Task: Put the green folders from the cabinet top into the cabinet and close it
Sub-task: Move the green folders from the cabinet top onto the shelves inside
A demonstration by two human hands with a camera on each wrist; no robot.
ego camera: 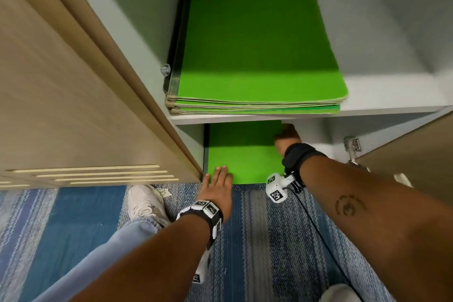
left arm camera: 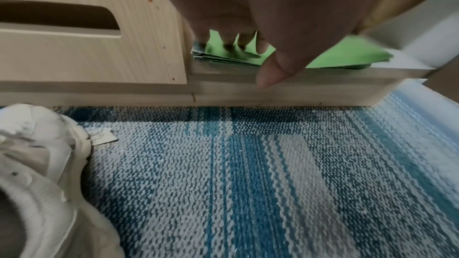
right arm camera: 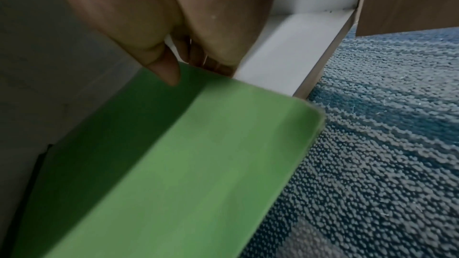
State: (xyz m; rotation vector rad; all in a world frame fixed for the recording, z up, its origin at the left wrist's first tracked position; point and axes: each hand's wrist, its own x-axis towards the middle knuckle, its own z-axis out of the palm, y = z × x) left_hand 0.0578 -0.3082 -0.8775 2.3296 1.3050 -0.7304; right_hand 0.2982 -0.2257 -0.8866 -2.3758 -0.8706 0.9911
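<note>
A stack of green folders (ego camera: 257, 44) lies on the cabinet's upper shelf (ego camera: 392, 98). More green folders (ego camera: 245, 152) lie on the bottom shelf below, their front edge level with the cabinet's front. My left hand (ego camera: 218, 179) rests flat on their front left corner with straight fingers (left arm camera: 238, 42). My right hand (ego camera: 286, 135) reaches inside and holds the right edge of these folders (right arm camera: 186, 164). Its thumb (right arm camera: 171, 74) lies on top and the fingers curl at the edge. The back of the lower folders is hidden under the shelf.
A closed wooden door (ego camera: 73, 81) with a slot handle stands to the left. The open right door (ego camera: 416, 144) hangs on a metal hinge (ego camera: 353, 144). Blue striped carpet (ego camera: 257, 240) lies in front, with my white shoe (ego camera: 144, 203) at the left.
</note>
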